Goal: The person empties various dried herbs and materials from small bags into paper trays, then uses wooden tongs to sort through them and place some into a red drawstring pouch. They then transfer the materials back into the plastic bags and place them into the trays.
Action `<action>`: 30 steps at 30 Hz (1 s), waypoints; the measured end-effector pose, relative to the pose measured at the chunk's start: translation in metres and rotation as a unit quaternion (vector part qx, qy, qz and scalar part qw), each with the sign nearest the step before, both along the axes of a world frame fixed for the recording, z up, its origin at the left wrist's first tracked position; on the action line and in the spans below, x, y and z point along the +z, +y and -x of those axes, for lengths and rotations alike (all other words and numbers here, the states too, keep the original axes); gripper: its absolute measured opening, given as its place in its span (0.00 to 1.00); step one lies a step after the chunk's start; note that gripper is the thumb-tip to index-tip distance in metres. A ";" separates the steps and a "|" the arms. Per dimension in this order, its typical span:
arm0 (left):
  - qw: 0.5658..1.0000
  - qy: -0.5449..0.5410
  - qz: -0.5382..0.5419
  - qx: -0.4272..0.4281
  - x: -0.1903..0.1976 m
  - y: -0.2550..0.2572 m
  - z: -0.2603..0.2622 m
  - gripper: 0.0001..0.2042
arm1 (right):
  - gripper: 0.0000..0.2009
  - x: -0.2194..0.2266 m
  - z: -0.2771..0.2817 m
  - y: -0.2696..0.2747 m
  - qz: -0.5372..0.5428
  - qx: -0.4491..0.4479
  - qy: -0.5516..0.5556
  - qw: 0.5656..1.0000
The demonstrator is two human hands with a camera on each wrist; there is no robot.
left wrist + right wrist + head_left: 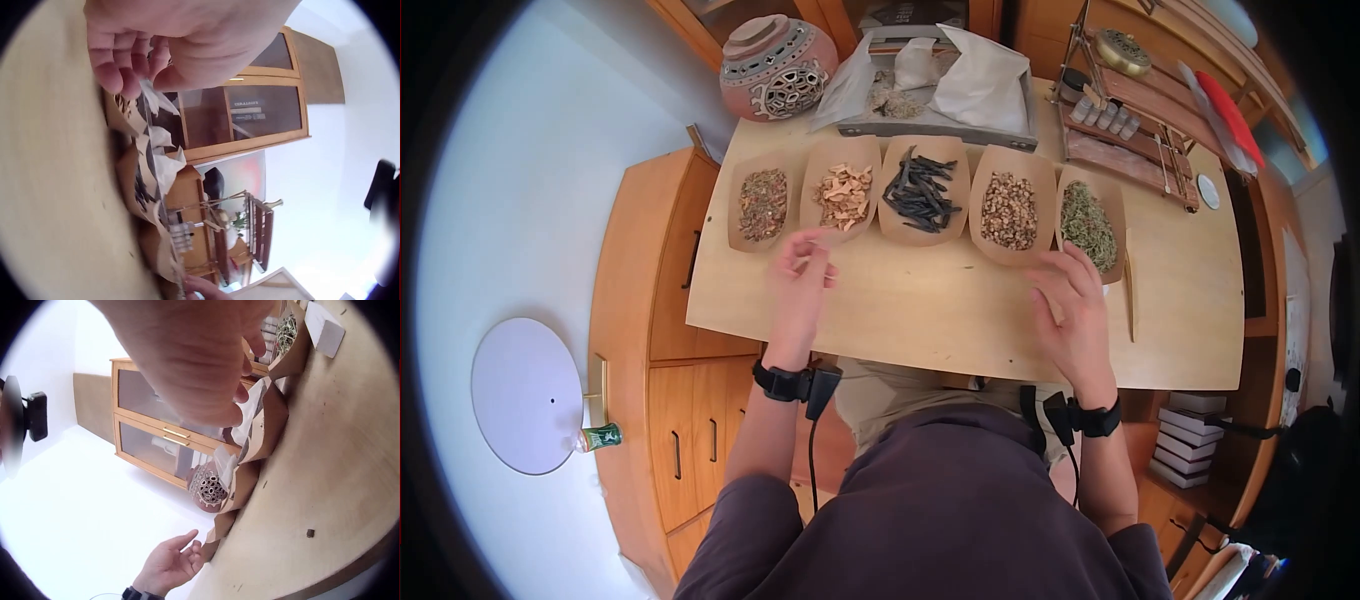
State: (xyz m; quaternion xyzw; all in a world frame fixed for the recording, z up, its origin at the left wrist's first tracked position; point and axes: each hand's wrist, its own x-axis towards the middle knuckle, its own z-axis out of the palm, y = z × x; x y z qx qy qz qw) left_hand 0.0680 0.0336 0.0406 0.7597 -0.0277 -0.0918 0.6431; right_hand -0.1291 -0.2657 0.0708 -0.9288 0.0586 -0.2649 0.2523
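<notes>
Five brown paper trays stand in a row on the wooden table (960,310). From left to right they hold a reddish-green dried mix (762,205), pale beige dried slices (843,195), black dried strips (920,190), small brown chopped pieces (1008,212) and dried green herb (1088,225). My left hand (798,285) hovers at the near side of the beige slices' tray, its fingers loosely bent around nothing. Near the front of the herb tray is my right hand (1075,315), relaxed, with thumb and fingers apart; its fingertips overlap that tray's near edge in the head view.
Behind the trays sits a grey box (940,133) with white paper bags. A patterned clay jar (780,70) is at back left, a wooden rack (1130,125) at back right. A thin wooden stick (1132,295) lies right of the herb tray. A white block (324,330) sits beside it.
</notes>
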 end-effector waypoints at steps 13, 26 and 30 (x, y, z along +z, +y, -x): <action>0.897 -0.278 -0.343 0.033 -0.005 0.039 -0.067 0.07 | 0.09 0.018 0.033 0.002 -0.064 -0.050 -0.018 0.997; 0.930 -0.300 -0.209 0.049 -0.001 0.027 -0.051 0.08 | 0.10 0.013 0.043 0.002 -0.070 -0.058 -0.029 0.995; 0.988 -0.151 -0.009 -0.003 0.014 0.020 -0.002 0.04 | 0.10 0.007 0.051 -0.004 -0.096 -0.113 -0.050 0.988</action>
